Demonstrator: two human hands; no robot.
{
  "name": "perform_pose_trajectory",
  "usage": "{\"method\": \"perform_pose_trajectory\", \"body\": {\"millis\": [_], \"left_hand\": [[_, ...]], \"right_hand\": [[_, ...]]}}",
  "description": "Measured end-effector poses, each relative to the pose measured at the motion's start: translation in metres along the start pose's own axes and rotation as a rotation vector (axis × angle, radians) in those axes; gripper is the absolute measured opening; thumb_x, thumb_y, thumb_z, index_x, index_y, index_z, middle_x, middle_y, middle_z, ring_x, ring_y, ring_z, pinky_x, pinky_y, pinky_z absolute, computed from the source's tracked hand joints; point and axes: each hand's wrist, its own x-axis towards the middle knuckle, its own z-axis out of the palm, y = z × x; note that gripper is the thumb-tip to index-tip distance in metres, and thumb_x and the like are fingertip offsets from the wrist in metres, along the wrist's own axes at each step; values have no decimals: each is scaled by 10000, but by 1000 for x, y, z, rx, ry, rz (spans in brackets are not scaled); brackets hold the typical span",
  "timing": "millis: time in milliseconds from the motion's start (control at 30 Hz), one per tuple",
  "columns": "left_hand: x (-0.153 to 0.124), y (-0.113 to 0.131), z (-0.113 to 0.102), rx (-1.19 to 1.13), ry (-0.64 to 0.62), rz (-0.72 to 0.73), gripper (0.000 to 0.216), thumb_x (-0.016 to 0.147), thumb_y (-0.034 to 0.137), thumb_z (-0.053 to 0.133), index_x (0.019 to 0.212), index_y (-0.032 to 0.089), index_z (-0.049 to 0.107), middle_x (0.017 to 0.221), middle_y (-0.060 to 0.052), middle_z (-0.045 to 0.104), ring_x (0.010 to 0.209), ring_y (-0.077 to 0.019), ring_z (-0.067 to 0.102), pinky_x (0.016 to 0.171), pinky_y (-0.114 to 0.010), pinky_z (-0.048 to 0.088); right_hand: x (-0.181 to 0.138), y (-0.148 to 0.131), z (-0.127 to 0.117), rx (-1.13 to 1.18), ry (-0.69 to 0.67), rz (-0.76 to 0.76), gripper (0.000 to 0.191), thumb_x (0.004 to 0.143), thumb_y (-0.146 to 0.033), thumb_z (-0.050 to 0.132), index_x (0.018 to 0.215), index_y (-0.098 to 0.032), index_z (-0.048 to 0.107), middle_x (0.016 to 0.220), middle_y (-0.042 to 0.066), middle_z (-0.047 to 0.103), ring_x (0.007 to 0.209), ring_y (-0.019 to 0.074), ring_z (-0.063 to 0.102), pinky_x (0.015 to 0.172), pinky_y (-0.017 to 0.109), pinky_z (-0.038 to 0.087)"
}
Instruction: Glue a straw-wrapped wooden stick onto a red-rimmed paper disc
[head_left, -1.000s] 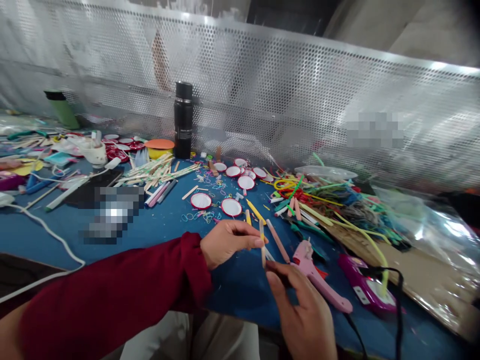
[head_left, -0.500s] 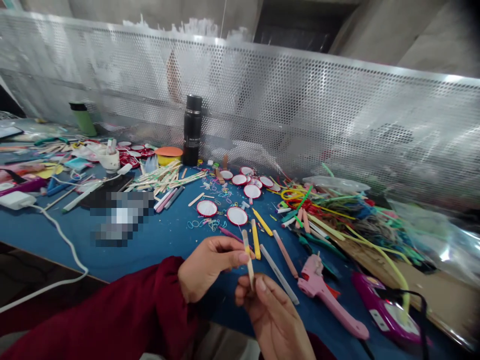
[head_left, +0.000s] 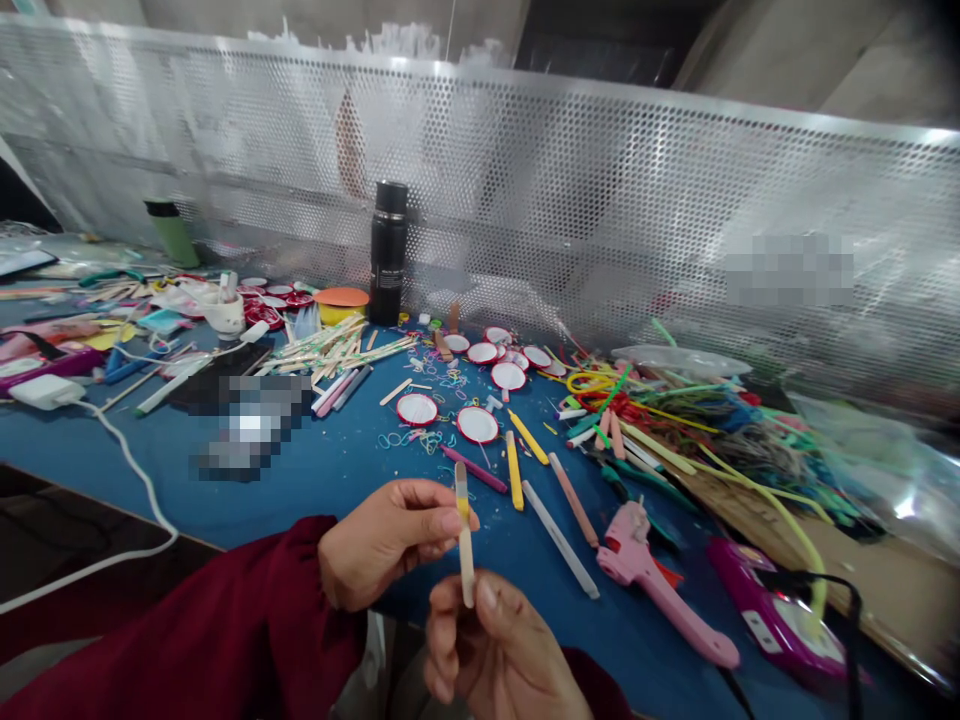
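A wooden craft stick (head_left: 466, 560) with a grey tip and a yellow band stands nearly upright between my hands, above the table's front edge. My left hand (head_left: 390, 540) pinches it near the yellow band with thumb and index finger. Lower down, my right hand (head_left: 499, 650) has the stick's bottom end between thumb and fingers. Just beyond lie a purple marker (head_left: 476, 470), a yellow marker (head_left: 514, 470), a grey-white marker (head_left: 560, 540) and a pink marker (head_left: 574, 500). Two white discs with red rims, one the nearer disc (head_left: 478, 424), lie behind them.
On the right are a pink glue gun (head_left: 664, 590), a purple power strip (head_left: 776, 610) and a tangle of pipe cleaners (head_left: 705, 400). A black bottle (head_left: 388, 255) stands by the perforated metal panel (head_left: 570, 190). Bundled sticks (head_left: 330, 355), a phone (head_left: 255, 425) and a white cable (head_left: 142, 480) occupy the left.
Both hands have moved left with the craft stick, which now stands straighter. More of the purple marker shows. The view has shifted slightly.
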Motion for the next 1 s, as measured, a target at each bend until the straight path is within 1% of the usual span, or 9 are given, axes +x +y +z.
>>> {"method": "perform_pose_trajectory", "body": {"millis": [167, 300, 367, 433, 500, 567, 633, 800, 1000], "left_hand": [[-2, -3, 3, 101, -52, -21, 328, 584, 403, 915, 733, 157, 759, 774, -31, 685, 658, -92, 568, 657, -213, 446], [-9, 22, -15, 668, -49, 284, 391, 735, 459, 797, 1041, 219, 764, 1043, -89, 714, 970, -231, 625, 850, -322, 483], [-16, 43, -37, 1087, 240, 530, 564, 734, 468, 792, 1250, 274, 669, 1284, -99, 644, 1171, -305, 558, 943, -386, 459], [-25, 63, -64, 1448, 654, 682, 706, 745, 529, 753, 1367, 249, 570, 1416, -136, 549, 1338, -389, 421, 1091, -497, 338], [-34, 78, -91, 1690, 963, 598, 786, 788, 574, 679, 1439, 180, 482, 1472, -205, 474, 1383, -482, 337, 1109, -594, 263], [-43, 89, -111, 1799, 1107, 424, 859, 824, 623, 595, 1480, 102, 405, 1471, -278, 438, 1355, -556, 334, 1040, -639, 306], [-48, 94, -123, 1820, 1151, 288, 942, 809, 663, 585, 1486, 42, 375, 1437, -325, 449, 1306, -607, 370, 967, -638, 358], [-52, 97, -128, 1795, 1069, 200, 876, 832, 580, 606, 1480, 43, 363, 1309, -296, 569, 1197, -524, 537, 909, -537, 433], [-46, 95, -123, 1828, 1094, 221, 851, 835, 554, 611, 1503, 97, 350, 1443, -292, 450, 1284, -587, 408, 960, -647, 357]], "right_hand": [[-4, -3, 16, 70, -29, -47, 255, 794, -423, 781, 798, -170, 756, 654, 17, 615, 555, 93, 519, 543, 237, 431], [-7, -9, 12, 50, -16, -86, 255, 780, -435, 792, 795, -183, 758, 617, 3, 571, 538, 92, 486, 542, 249, 400], [-8, -15, 6, 20, 9, -147, 260, 763, -451, 800, 787, -196, 756, 606, -4, 544, 536, 93, 469, 543, 257, 389], [-10, -23, -1, -21, 53, -193, 247, 762, -448, 799, 793, -207, 753, 630, -4, 529, 559, 96, 462, 562, 267, 390], [-12, -31, -6, -64, 91, -221, 230, 777, -445, 784, 793, -219, 746, 657, 1, 523, 592, 105, 470, 580, 276, 392], [-14, -37, -9, -103, 115, -237, 225, 782, -447, 776, 787, -224, 743, 674, 7, 521, 615, 115, 472, 592, 285, 395], [-14, -39, -9, -126, 121, -245, 228, 776, -449, 780, 783, -224, 745, 678, 9, 518, 622, 119, 465, 597, 291, 397], [-12, -37, -10, -127, 125, -252, 225, 764, -444, 790, 779, -223, 750, 680, 7, 518, 634, 119, 470, 610, 289, 401], [-14, -40, -11, -137, 157, -247, 227, 758, -442, 797, 779, -221, 751, 683, 7, 534, 643, 122, 485, 630, 290, 409]]}}
